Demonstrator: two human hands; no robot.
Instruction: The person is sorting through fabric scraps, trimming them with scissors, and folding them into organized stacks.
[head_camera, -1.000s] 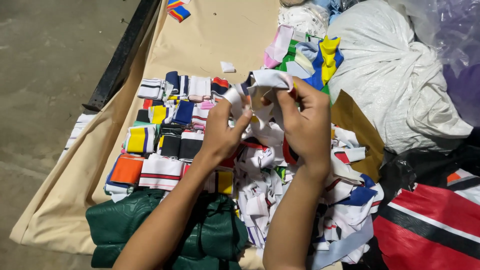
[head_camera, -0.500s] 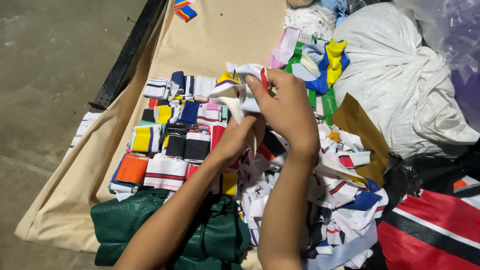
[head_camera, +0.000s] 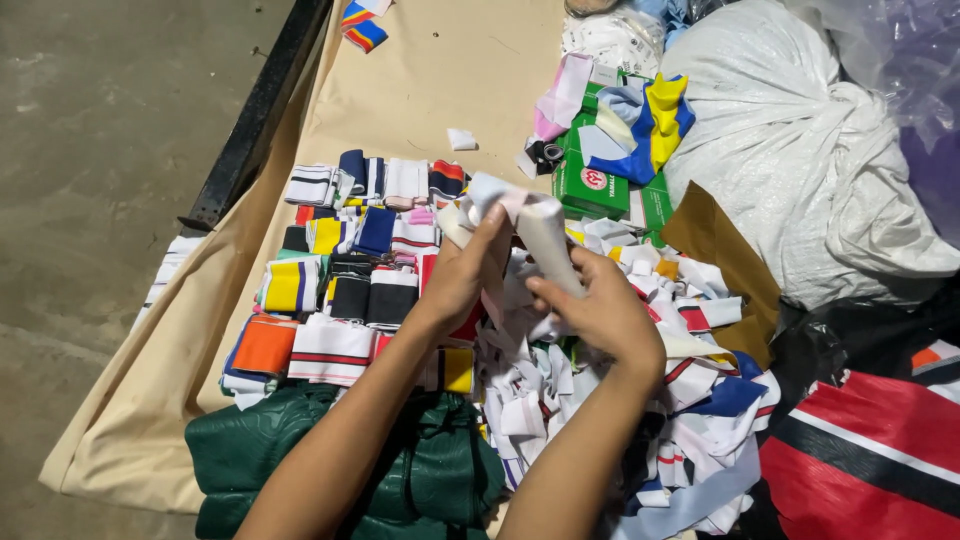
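Note:
My left hand (head_camera: 462, 278) and my right hand (head_camera: 600, 312) both grip one white ribbed fabric strip (head_camera: 540, 232), held up over a loose heap of white, red and blue fabric pieces (head_camera: 600, 400). The strip is folded lengthwise, its top end between the fingers of the left hand and its lower part pinched by the right. To the left, folded striped bands (head_camera: 340, 270) lie sorted in rows on a beige cloth (head_camera: 440, 80).
A green padded cover (head_camera: 330, 460) lies under my forearms. A green box (head_camera: 590, 180) carries pink, blue and yellow scraps at the back. A big white sack (head_camera: 800, 170) and a red, black and white fabric (head_camera: 860, 460) fill the right. Concrete floor (head_camera: 100, 150) at left.
The hands have come down and turned the white strip from a crumpled bunch into a long fold. The right hand has dropped from the top of the strip to its lower part.

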